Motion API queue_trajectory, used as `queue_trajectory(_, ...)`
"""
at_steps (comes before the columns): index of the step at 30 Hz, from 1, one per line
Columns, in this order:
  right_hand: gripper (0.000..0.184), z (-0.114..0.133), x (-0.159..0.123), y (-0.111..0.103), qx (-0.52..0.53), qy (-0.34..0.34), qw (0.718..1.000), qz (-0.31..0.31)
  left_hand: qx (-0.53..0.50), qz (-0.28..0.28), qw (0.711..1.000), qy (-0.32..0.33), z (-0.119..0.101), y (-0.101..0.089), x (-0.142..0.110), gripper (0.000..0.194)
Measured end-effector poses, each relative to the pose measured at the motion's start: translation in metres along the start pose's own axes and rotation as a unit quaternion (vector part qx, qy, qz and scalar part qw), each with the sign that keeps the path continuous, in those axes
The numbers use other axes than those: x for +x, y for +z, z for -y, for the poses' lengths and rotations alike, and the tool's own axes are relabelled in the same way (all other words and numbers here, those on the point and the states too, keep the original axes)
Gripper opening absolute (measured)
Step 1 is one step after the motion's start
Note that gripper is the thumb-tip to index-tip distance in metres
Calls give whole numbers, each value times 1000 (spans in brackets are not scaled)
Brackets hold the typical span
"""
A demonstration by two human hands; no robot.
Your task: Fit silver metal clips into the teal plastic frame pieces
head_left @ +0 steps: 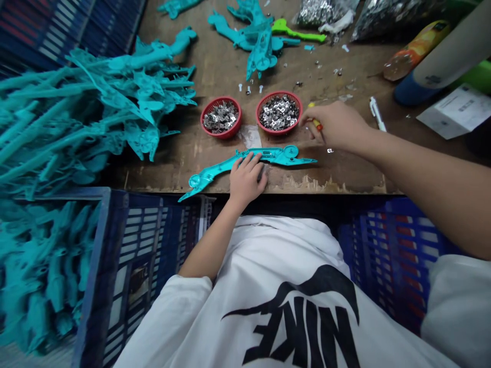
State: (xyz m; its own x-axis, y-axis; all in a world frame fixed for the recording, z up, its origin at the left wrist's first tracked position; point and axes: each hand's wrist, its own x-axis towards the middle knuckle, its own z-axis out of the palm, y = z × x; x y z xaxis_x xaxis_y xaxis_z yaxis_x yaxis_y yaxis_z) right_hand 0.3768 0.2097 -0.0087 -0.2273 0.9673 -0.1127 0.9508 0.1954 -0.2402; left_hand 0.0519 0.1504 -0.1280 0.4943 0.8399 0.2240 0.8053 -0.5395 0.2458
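Fingers (251, 163) of the left hand (245, 183) lie slightly apart across a long teal part (282, 157) at the near edge of the table (356, 168). The right hand (339, 123) has its fingers closed around a yellow-and-orange tool (317, 124), a small metal clip (330, 151) near it. Beyond the part stand two red baskets (221, 135) of metal pieces (222, 117); a teal heap (88, 112) lies left.

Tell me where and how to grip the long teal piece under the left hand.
Probably pinch the long teal piece at its left tip, coming from the front: that narrow tip appears to jut past the table edge, leaving room for a thumb beneath. The left hand covers its middle.
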Motion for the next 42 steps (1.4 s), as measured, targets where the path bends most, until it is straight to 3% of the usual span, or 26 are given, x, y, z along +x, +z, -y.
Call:
queue_trajectory(3, 52, -1, 4, -9, -96, 80, 990, 66, -7, 2, 1000, -2, 0, 0, 0, 34)
queue_trajectory(6, 39, -12, 11, -6, -135, 127, 969, 163, -12, 5, 1000, -3, -1, -2, 0, 33)
queue_trajectory(8, 41, -19, 16, -1, -143, 143, 958, 202, -15, 6, 1000, -3, -1, -3, 1, 32)
queue_trajectory(12, 56, -24, 22, 11, -160, 143, 958, 188, -25, -2, 1000, 3, 3, -3, 1, 31)
queue_trajectory(17, 47, -38, 29, 27, -155, 125, 957, 210, -43, -21, 999, 26, 5, 4, -3, 32)
queue_trajectory(21, 47, -43, 30, 21, -136, 136, 953, 234, -48, -28, 998, 20, 9, 0, -1, 34)
queue_trajectory(24, 49, -29, 23, 5, -140, 141, 956, 216, -38, -55, 998, -10, 29, -23, 26, 40)
queue_trajectory(27, 48, -10, 12, -7, -144, 133, 961, 195, -6, -90, 993, -71, 60, -60, 73, 47)
queue_trajectory(31, 50, 5, 4, -15, -150, 117, 967, 171, 63, 7, 983, -173, 88, -95, 124, 45)
queue_trajectory(35, 52, 10, 0, -20, -147, 98, 970, 166, 76, 73, 978, -182, 88, -94, 139, 34)
queue_trajectory(40, 51, 31, -12, -17, -133, 30, 969, 206, 97, 56, 979, -172, 86, -90, 139, 47)
queue_trajectory(42, 69, 43, -20, -9, -125, -18, 966, 227, 102, 55, 977, -179, 90, -91, 142, 48)
